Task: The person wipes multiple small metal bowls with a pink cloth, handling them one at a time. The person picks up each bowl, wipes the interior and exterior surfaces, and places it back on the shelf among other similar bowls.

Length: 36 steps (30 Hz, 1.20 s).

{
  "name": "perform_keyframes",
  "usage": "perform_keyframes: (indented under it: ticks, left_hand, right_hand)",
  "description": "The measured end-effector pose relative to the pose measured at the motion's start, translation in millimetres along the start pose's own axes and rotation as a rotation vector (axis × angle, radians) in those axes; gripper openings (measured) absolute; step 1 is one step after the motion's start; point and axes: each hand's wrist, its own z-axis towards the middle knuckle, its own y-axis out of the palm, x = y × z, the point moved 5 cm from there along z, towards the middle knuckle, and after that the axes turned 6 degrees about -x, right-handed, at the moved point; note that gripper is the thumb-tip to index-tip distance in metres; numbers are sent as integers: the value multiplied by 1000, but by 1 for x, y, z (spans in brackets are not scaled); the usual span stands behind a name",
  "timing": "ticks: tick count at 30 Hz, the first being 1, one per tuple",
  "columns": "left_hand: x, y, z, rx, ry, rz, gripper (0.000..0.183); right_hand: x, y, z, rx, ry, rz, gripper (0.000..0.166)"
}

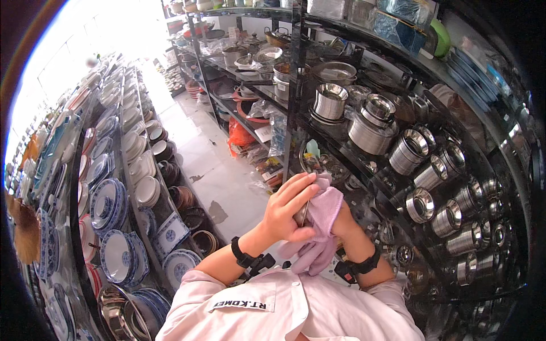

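Note:
Both my hands are together in front of my chest, near the centre of the picture. A round metal dish (302,213) shows only as a thin rim and a shiny part behind my left hand (283,211), whose fingers rest over it. A pink cloth (325,209) lies against the metal piece and hangs down in folds below. My right hand (342,221) is mostly hidden under the cloth, so its fingers do not show. Black straps circle both wrists.
Shelves on the right hold stacked stainless steel bowls (372,128), pans and a lidded pot (234,55). Blue-and-white plates (117,255) and a steel basin (123,313) fill the left racks. Between them runs a pale floor aisle (204,157). An orange-red bag (241,134) sits low on a shelf.

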Motion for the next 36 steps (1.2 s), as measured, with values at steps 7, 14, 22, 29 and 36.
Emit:
perform_keyframes:
  ticks: [7,14,22,29,36]
  left_hand:
    - [4,-5,-9,16,-146,-228,74]
    - [-26,37,-40,-139,-958,-1093,53]
    - [-24,61,-27,-315,-858,-879,54]
    - [-19,131,28,-458,-705,-1079,54]
    - [-9,258,68,-447,-607,-1214,55]
  right_hand:
    - [-23,31,-11,-320,-185,-832,44]
    - [-30,30,-26,154,-541,-1608,23]
    - [-15,-12,-61,208,54,-1580,32]
    - [-53,-75,-146,649,-95,-1320,59]
    - [-90,-127,-239,914,-246,-1085,59]
